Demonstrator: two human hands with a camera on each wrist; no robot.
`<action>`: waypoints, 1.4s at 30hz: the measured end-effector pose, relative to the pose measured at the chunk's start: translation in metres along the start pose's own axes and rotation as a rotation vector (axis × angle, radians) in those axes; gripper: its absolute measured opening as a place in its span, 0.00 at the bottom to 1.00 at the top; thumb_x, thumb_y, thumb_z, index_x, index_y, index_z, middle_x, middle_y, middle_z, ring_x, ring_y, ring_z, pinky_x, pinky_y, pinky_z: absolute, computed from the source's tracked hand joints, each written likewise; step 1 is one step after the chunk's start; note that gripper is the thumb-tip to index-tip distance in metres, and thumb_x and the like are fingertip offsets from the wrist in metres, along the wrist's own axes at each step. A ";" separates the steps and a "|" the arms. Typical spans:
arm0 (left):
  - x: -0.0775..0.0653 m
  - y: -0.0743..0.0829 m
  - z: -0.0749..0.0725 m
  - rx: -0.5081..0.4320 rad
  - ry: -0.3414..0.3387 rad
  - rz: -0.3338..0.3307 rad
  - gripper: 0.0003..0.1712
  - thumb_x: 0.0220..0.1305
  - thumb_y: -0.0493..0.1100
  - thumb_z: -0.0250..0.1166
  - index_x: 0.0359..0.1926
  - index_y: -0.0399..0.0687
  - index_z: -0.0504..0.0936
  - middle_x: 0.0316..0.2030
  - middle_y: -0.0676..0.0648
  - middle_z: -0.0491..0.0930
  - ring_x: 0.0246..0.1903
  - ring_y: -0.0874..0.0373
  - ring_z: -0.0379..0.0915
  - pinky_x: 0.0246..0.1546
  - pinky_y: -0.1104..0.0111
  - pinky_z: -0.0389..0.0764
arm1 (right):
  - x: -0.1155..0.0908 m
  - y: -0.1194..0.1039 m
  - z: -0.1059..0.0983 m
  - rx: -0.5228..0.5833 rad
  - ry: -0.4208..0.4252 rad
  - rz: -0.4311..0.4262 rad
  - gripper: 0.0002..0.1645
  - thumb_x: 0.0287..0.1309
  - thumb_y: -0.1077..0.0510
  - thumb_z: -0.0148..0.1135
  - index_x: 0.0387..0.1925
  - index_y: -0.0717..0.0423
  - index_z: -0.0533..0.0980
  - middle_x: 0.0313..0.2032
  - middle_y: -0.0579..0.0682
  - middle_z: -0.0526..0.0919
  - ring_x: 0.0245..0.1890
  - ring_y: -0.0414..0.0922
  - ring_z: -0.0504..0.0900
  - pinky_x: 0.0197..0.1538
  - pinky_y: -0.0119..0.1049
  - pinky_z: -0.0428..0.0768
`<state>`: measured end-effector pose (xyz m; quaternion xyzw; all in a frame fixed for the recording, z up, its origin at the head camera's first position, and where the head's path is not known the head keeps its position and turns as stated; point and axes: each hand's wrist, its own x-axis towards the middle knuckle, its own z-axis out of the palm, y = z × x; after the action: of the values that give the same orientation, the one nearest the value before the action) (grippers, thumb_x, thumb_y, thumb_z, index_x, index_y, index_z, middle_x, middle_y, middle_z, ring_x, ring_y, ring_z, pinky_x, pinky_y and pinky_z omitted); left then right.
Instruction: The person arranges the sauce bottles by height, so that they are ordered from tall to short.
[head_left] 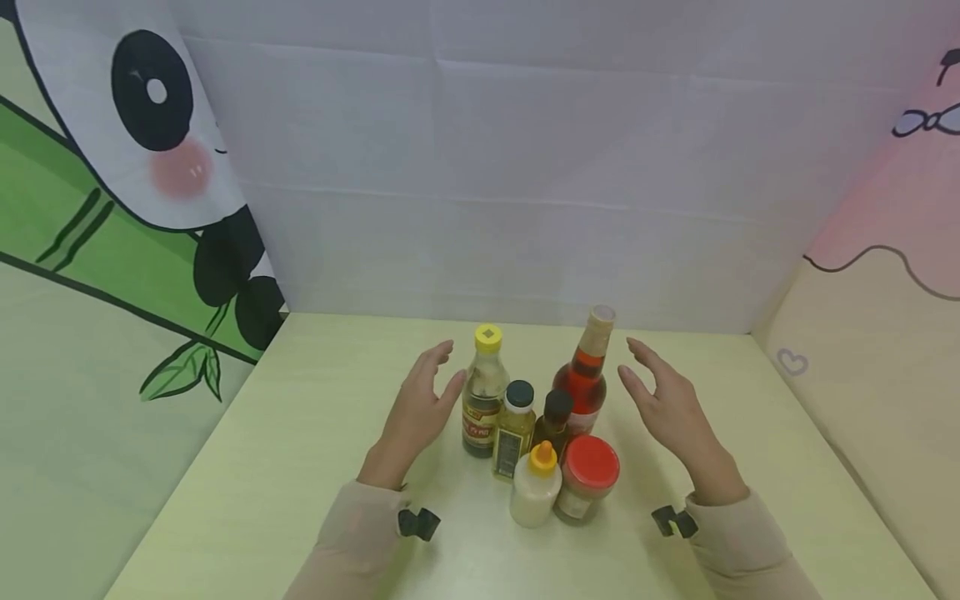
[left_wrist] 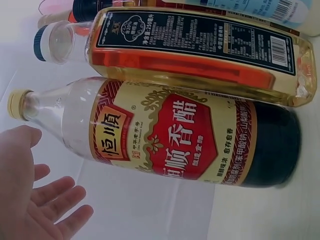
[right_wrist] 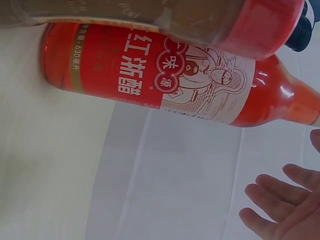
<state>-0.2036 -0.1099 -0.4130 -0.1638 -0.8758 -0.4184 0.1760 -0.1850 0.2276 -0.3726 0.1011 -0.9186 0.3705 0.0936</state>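
Several condiment containers stand close together on the table. My left hand (head_left: pixel 417 410), fingers loosely bent and holding nothing, is beside the yellow-capped vinegar bottle (head_left: pixel 485 398). In the left wrist view its thumb overlaps the area near that bottle's cap. My right hand (head_left: pixel 672 407) is held out to the right of the tall red vinegar bottle (head_left: pixel 581 383), also with nothing in it. Between the two bottles are a green-capped oil bottle (head_left: pixel 514 433) and a small dark bottle (head_left: pixel 553 421). In front stand a white squeeze bottle (head_left: pixel 536 492) with an orange tip and a red-lidded jar (head_left: pixel 588 479).
The pale yellow table (head_left: pixel 300 500) meets a white cloth backdrop (head_left: pixel 510 167) behind the bottles. Printed cloth walls stand at both sides, a panda figure (head_left: pixel 172 117) on the left one. Each sleeve cuff bears a small black wrist device (head_left: pixel 418 524).
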 end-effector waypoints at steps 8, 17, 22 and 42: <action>0.001 0.001 0.003 -0.077 0.018 0.103 0.27 0.74 0.48 0.54 0.67 0.39 0.66 0.57 0.39 0.74 0.56 0.48 0.70 0.56 0.56 0.74 | 0.000 -0.009 0.000 0.023 0.039 -0.053 0.33 0.73 0.47 0.49 0.71 0.60 0.60 0.65 0.62 0.68 0.66 0.62 0.63 0.60 0.64 0.64; 0.003 0.008 0.003 -0.184 0.018 0.118 0.25 0.75 0.46 0.53 0.65 0.35 0.66 0.56 0.39 0.75 0.56 0.47 0.71 0.55 0.52 0.74 | 0.004 -0.018 0.004 0.080 0.134 -0.141 0.28 0.72 0.54 0.52 0.68 0.61 0.64 0.60 0.63 0.73 0.58 0.64 0.71 0.59 0.63 0.67; 0.005 0.014 0.004 -0.219 0.013 0.121 0.25 0.75 0.44 0.53 0.65 0.34 0.66 0.55 0.38 0.75 0.56 0.46 0.71 0.55 0.52 0.74 | 0.007 -0.021 0.006 0.093 0.163 -0.182 0.27 0.72 0.55 0.53 0.67 0.62 0.65 0.59 0.64 0.74 0.57 0.63 0.73 0.59 0.62 0.68; 0.020 0.022 0.014 -0.298 0.017 0.174 0.24 0.74 0.43 0.54 0.65 0.36 0.66 0.55 0.40 0.75 0.55 0.49 0.72 0.56 0.57 0.74 | 0.020 -0.032 0.010 0.155 0.225 -0.265 0.25 0.70 0.59 0.54 0.65 0.63 0.67 0.55 0.64 0.77 0.54 0.61 0.77 0.58 0.56 0.70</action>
<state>-0.2141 -0.0833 -0.3972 -0.2596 -0.7851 -0.5283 0.1928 -0.1975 0.1957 -0.3538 0.1861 -0.8496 0.4337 0.2354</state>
